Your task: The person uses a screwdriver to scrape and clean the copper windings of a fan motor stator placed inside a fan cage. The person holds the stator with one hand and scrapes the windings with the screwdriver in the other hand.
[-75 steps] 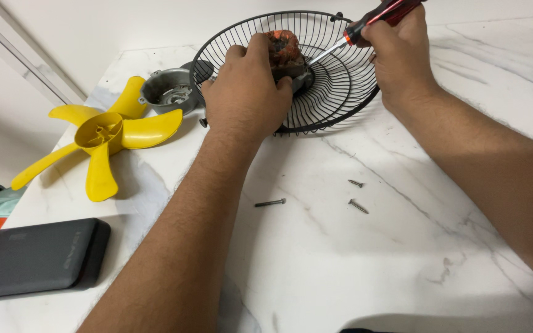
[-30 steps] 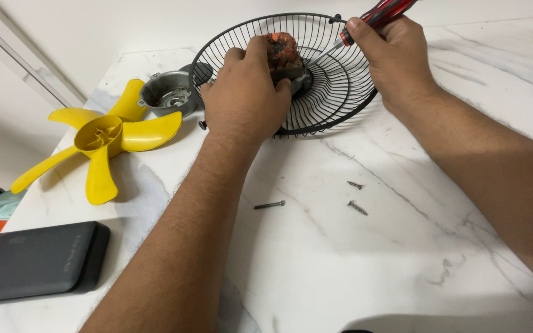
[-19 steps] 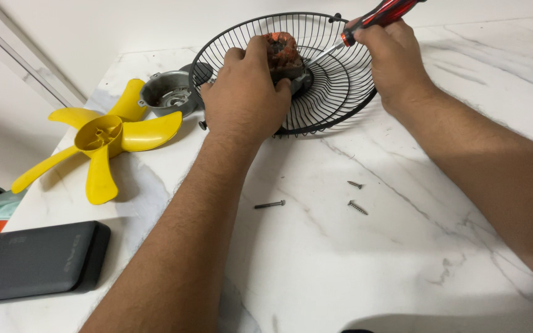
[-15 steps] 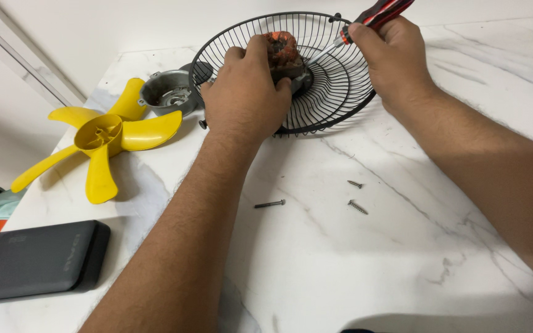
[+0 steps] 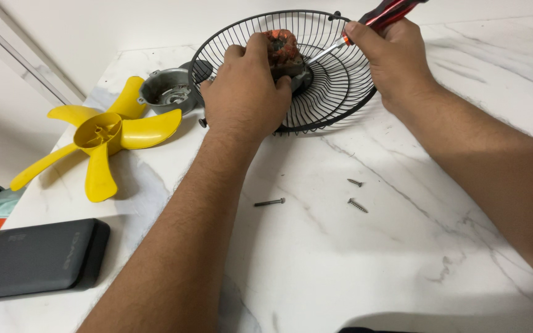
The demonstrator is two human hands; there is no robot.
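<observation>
Head view: white marble table (image 5: pixel 402 265).

The wire fan guard (image 5: pixel 328 68) is lying at the far side of the table (image 5: pixel 402 259), with the motor (image 5: pixel 284 52) sitting in its middle, the left hand (image 5: pixel 248 92) resting over the guard's near-left rim against the motor, and the right hand (image 5: pixel 396 58) sitting at the guard's right edge, pointing a screwdriver (image 5: pixel 365 28) inward at the motor. Just left of the guard a metal housing cup (image 5: pixel 166 92) is lying, and further left and nearer, the fan blade (image 5: pixel 97 139) is resting flat. In front of the guard three loose screws (image 5: pixel 269 201) are lying apart from one another, while a flat power bank (image 5: pixel 35 259) is sitting well in front and far left of the guard, near the table's edge.
</observation>
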